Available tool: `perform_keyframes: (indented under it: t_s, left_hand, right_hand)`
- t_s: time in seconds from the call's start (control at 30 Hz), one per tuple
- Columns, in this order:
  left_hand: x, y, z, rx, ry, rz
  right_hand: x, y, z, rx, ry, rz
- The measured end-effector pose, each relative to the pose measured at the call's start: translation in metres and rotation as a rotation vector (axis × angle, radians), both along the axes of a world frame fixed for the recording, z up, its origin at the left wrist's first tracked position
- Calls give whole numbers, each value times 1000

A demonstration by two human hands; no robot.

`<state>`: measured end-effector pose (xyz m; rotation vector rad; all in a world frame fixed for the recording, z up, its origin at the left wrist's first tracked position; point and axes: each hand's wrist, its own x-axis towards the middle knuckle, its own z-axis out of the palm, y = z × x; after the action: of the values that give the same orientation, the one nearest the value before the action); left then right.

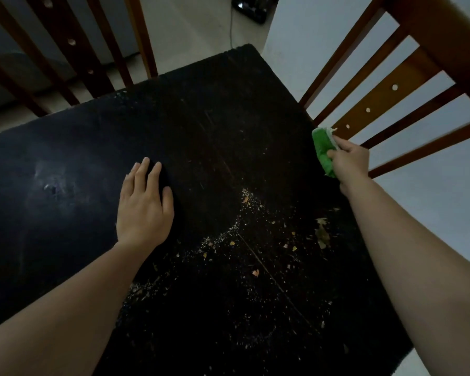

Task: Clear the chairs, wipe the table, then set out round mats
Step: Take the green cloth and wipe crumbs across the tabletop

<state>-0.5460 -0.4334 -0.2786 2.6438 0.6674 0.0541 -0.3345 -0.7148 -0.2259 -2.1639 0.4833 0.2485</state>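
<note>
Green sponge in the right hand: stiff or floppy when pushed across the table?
Probably soft yet shape-holding: the green sponge stands out past the right hand without drooping. Likely light, since a few curled fingers carry it. It should drag rather than slide on the table, pushing the loose crumbs ahead, though some may scatter.

Crumb-strewn dark table (228,118), green sponge (322,150) at its right edge.

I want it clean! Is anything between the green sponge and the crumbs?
Nothing visible: only dark tabletop separates the green sponge in the right hand from the pale crumbs; the left hand lies aside.
</note>
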Motion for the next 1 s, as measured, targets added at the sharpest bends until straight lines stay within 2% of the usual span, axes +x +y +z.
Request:
perform_keyframes:
  t_s: [0.17, 0.37, 0.57, 0.7, 0.83, 1.0]
  left_hand:
    - [2, 1, -3, 6, 0, -1]
    - [2, 1, -5, 13, -5, -3]
    - [2, 3, -5, 4, -9, -10]
    - [3, 4, -3, -23, 4, -12]
    - [1, 7, 2, -93, 76, -37]
    - [1, 19, 6, -175, 291, -138]
  right_hand:
    - [15, 34, -7, -80, -71, 185]
    - [26, 70, -7, -71, -78, 492]
    - [8, 90, -4, -51, 32, 761]
    - [-20, 87, -6, -82, 66, 863]
    - [-55, 74, -6, -120, 102, 957]
    - [-109, 61, -4, -72, 175, 1023]
